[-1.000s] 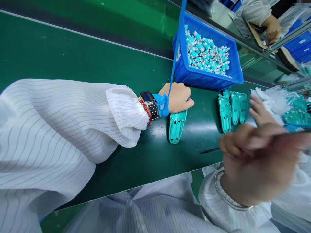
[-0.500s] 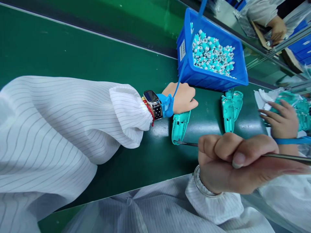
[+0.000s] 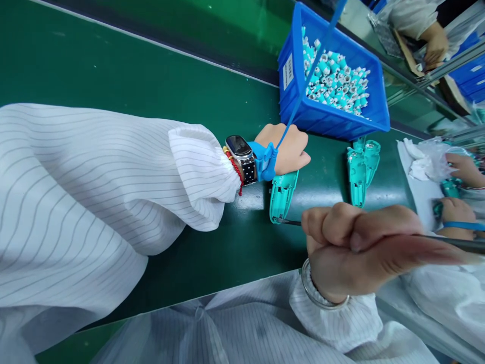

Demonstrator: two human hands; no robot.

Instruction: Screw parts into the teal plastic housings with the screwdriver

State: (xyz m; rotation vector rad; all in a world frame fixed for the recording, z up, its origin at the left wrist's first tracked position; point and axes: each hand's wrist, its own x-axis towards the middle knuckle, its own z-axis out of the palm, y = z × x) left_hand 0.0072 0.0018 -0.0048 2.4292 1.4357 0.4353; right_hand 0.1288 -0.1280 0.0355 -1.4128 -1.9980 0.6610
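My left hand [image 3: 286, 147], with a watch and a blue wrist strap, curls over the upper end of a teal plastic shell half [image 3: 282, 198], holding it on the bench. Its fingers are mostly hidden beneath the hand. My right hand [image 3: 356, 247] is closed around slim metal tweezers [image 3: 291, 222]. Their tip reaches into the lower end of the shell, and their back end passes out of view at the right. Farther right lies another pair of teal shell halves [image 3: 358, 172], open side up and side by side.
A blue bin [image 3: 333, 121] of small teal-and-white parts stands behind my left hand. A blue cord [image 3: 303, 91] rises from the strap across it. At the right, a co-worker's hands [image 3: 460, 210] are over a white sheet [image 3: 415, 177] with plastic bags. Another person's hand [image 3: 435, 48] shows beyond the rail.
The tweezers' tip stays at the shell's lower end while my right hand shifts slightly left and up. The co-worker's near hand has drawn back to the right and down.
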